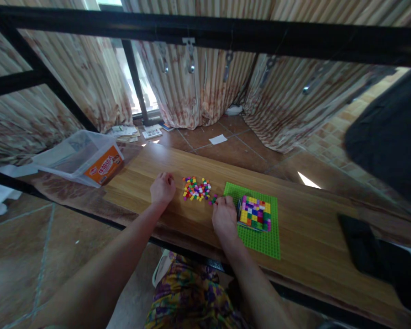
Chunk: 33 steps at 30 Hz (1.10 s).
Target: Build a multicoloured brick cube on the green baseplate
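Observation:
My left hand (162, 188) rests on the wooden table (304, 228) with its fingers curled under, just left of a pile of small coloured bricks (196, 189). My right hand (223, 216) lies at the pile's right edge, fingertips pinched at a few loose bricks (213, 199); what is between them is too small to make out. Right beside that hand a green baseplate (260, 240) carries a square block of multicoloured bricks (255, 213), several layers high.
A clear plastic tub (80, 157) with an orange label sits at the table's left end. Dark objects (373, 256) lie at the right end. A black frame bar (226, 34) crosses overhead. Curtains, papers and tiled floor lie beyond the table.

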Available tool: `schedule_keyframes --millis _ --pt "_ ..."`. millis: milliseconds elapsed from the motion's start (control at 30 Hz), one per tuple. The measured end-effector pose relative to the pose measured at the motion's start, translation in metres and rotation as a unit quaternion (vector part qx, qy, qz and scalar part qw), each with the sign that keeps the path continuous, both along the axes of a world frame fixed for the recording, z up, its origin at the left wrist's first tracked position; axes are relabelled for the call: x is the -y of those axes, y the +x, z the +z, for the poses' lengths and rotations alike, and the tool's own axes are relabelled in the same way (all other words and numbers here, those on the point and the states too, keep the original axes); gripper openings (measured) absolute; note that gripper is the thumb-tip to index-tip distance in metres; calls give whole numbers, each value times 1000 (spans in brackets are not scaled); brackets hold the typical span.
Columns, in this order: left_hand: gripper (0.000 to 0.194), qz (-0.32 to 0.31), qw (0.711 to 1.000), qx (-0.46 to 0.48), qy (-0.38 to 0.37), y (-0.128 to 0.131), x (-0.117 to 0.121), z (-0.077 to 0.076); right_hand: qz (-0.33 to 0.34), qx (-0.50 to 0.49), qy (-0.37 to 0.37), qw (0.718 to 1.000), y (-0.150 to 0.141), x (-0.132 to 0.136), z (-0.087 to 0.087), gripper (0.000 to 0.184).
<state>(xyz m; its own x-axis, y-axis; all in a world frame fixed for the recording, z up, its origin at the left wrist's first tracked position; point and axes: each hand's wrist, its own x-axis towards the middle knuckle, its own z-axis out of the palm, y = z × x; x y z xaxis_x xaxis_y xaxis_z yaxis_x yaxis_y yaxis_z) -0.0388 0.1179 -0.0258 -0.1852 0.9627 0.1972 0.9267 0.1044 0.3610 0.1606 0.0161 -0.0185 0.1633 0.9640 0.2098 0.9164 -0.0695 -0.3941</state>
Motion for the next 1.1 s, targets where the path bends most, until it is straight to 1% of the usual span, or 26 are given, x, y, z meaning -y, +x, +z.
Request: schedule_keyframes --millis 100,267,367,467,633,733,800,933,1033,1100 --pt "24 -2 1000 -4 9 0 0 0 7 -63 12 998 1 11 7 22" --pt "25 -1 1000 -9 -5 1 1 5 68 -195 62 977 10 47 26 17" --pt "25 2 1000 -12 -7 2 1 7 58 -238 83 966 26 66 37 17" --pt "26 3 1000 -16 -6 2 1 7 20 -254 97 962 52 78 45 18" --pt "28 6 1000 -16 -7 2 0 5 -76 -264 94 957 103 84 47 29" --pt "27 5 1000 -14 -10 2 -1 6 -112 -234 94 961 121 81 46 32" --pt "26 5 1000 -11 -9 2 0 6 -118 -207 97 966 125 78 45 33" --pt "27 5 1000 -7 -8 3 0 7 -118 -188 87 971 124 67 43 34" --pt "27 9 1000 -10 -12 3 1 8 -114 -134 77 981 123 58 41 34" --pt "28 9 1000 -10 -14 4 1 8 -92 -92 80 988 125 53 40 34"
